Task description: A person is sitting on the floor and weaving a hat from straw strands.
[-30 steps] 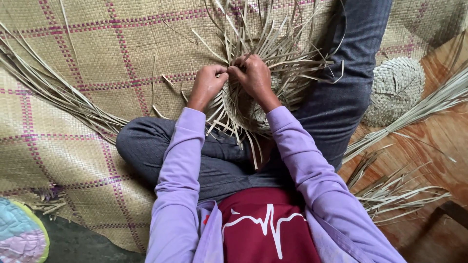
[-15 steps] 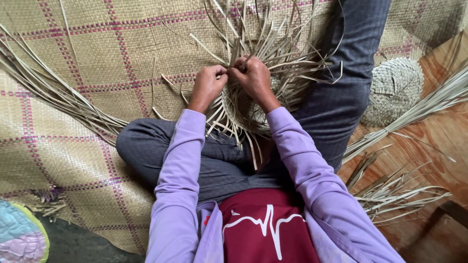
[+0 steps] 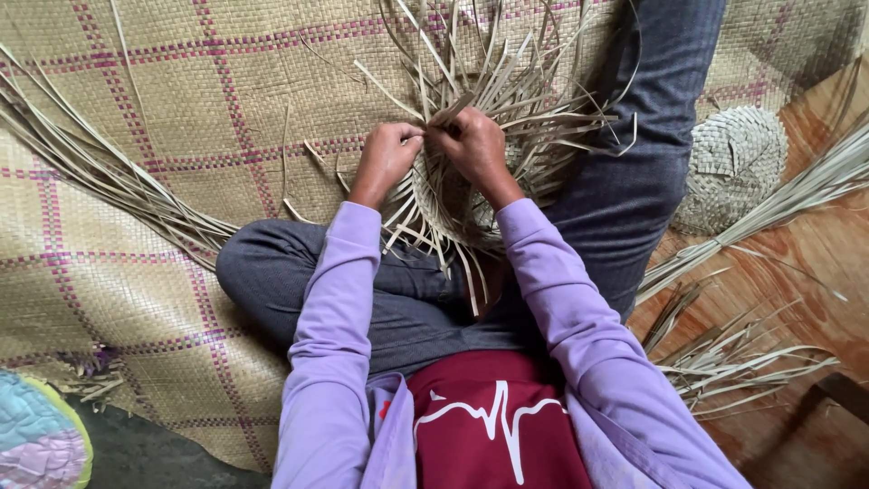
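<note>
Straw-coloured half-woven basket piece [image 3: 453,195] lay in lap, centre frame. Left hand [image 3: 387,154] and right hand [image 3: 471,145] met at its upper rim, both pinched closed on thin leaf strips [image 3: 507,100]. Round base looked woven; many loose strip ends fanned upward unwoven, so judged sides mostly left. Finished small woven round [image 3: 738,158] sat upper right. Spare strip bundle [image 3: 100,172] lay left on woven mat [image 3: 208,100].

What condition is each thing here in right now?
Half-woven pale straw basket: unfinished, loose strips fanning out.
Left hand: pinching strips.
Right hand: gripping strips.
Small round woven straw piece: finished, lying flat.
Long bundle of dry straw strips: loose, unwoven.
</note>
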